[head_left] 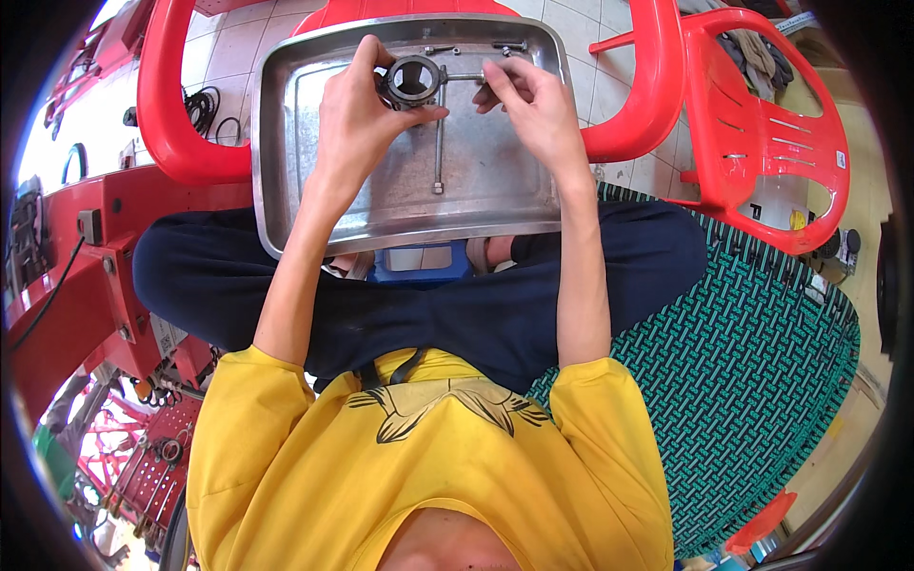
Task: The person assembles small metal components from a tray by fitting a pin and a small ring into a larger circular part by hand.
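My left hand grips a dark round metal ring part from its left side, thumb below and fingers above. A short bolt sticks out from the ring's right side. The fingertips of my right hand are closed at the bolt's outer end. Below the ring, a long thin metal rod with a nut-like end points toward me; whether it joins the ring or lies under it I cannot tell. Both hands are over a shallow steel tray.
Several small bolts lie along the tray's far side. Red plastic chairs stand ahead and to the right. A green woven seat is at my right, red metal machinery at my left. Black cable lies on the tiled floor.
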Demonstrator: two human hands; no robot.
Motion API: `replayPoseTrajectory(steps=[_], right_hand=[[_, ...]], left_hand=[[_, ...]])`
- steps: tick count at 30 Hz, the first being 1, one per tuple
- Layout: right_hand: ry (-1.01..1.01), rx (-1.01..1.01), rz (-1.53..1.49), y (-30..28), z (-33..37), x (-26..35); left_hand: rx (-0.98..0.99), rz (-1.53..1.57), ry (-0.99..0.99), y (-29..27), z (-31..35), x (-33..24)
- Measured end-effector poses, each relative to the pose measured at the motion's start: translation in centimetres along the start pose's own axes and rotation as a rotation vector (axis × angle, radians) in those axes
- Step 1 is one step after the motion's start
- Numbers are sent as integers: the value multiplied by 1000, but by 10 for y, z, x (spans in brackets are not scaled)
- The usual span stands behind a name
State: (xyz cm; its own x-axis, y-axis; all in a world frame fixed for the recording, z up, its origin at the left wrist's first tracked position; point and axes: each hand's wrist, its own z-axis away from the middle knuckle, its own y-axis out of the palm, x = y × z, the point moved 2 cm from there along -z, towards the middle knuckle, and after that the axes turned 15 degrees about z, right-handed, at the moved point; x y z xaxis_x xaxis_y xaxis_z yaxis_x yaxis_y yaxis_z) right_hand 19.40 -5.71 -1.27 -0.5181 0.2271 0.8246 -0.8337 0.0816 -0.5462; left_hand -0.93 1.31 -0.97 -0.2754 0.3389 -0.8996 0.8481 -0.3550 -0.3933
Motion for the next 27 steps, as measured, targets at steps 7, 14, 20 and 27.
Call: replayPoseTrajectory(steps=[7, 14, 20, 27], right_hand=[[-160, -154, 1, 4, 2, 4], [74, -31, 113, 6, 3, 12], [-108, -76, 140, -1, 5, 5], [-88, -84, 189, -2, 8, 6]], left_hand=[[-35, 36, -3, 3, 0, 1], [-47, 12, 26, 3, 2, 2], [-26, 33, 26, 4, 2, 3], [-20, 0, 48, 6, 3, 3]])
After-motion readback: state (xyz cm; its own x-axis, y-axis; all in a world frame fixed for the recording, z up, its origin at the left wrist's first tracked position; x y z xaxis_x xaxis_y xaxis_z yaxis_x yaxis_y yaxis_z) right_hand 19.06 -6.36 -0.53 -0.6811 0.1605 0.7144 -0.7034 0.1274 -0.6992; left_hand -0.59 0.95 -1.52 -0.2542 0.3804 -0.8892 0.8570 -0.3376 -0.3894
